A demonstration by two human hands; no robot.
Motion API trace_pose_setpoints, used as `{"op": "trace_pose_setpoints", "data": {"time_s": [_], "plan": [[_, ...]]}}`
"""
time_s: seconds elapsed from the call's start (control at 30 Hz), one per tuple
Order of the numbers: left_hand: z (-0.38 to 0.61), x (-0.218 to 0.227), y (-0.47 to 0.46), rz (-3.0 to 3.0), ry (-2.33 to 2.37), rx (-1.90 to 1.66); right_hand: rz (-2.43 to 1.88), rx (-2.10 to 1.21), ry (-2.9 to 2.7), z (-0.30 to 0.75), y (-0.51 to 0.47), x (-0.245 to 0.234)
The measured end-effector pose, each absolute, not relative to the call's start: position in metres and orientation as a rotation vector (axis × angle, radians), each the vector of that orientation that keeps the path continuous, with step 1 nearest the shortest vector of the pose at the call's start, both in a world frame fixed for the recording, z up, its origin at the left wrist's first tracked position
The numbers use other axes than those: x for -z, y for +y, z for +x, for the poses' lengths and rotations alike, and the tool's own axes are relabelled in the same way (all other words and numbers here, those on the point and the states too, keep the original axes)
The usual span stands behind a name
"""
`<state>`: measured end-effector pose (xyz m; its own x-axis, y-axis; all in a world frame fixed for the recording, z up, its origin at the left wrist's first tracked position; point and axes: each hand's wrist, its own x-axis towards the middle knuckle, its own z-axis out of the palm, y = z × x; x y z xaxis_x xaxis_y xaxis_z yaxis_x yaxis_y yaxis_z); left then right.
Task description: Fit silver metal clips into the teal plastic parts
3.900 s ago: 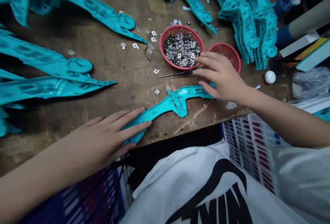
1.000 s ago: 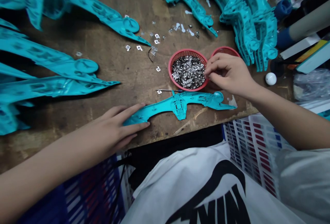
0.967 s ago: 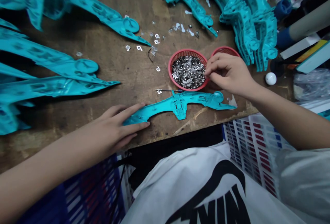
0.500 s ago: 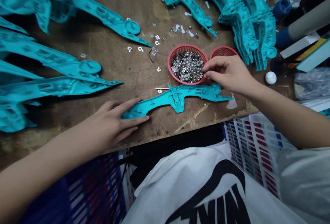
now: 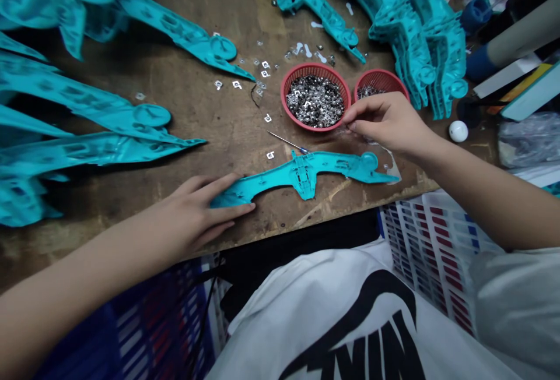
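While the left hand [image 5: 196,205] is resting palm down over one end, a long, curved, turquoise plastic part [image 5: 280,175] is stretching across the brown wooden table [image 5: 245,141] to a pointed tip on the body side of the right hand [image 5: 389,120]. The left fingers are spreading apart; whether they are gripping, I cannot tell. The right thumb and forefinger are meeting closely at the rim of a round, red plastic basket [image 5: 312,69] filled with small, silvery metal pieces [image 5: 315,100]; any hold is unclear. Between the hands, a thin, metal-shafted tool [image 5: 284,139] is lying beyond the part. Just past the right hand, a second red basket [image 5: 385,76] is standing; to its right, a small white ball [image 5: 458,131] is sitting. Beyond the left hand, more turquoise plastic pieces [image 5: 87,91] are lying.
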<state>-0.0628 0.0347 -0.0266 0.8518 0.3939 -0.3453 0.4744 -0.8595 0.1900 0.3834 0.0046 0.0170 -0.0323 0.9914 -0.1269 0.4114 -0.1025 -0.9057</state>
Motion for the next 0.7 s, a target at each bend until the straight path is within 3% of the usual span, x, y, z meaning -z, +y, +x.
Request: {"op": "trace_pose_setpoints", "data": {"time_s": [0.7], "plan": [[-0.059, 0.015, 0.038, 2.822, 0.510, 0.476, -1.464, -1.510, -1.098, 0.384, 0.005, -0.017]]}}
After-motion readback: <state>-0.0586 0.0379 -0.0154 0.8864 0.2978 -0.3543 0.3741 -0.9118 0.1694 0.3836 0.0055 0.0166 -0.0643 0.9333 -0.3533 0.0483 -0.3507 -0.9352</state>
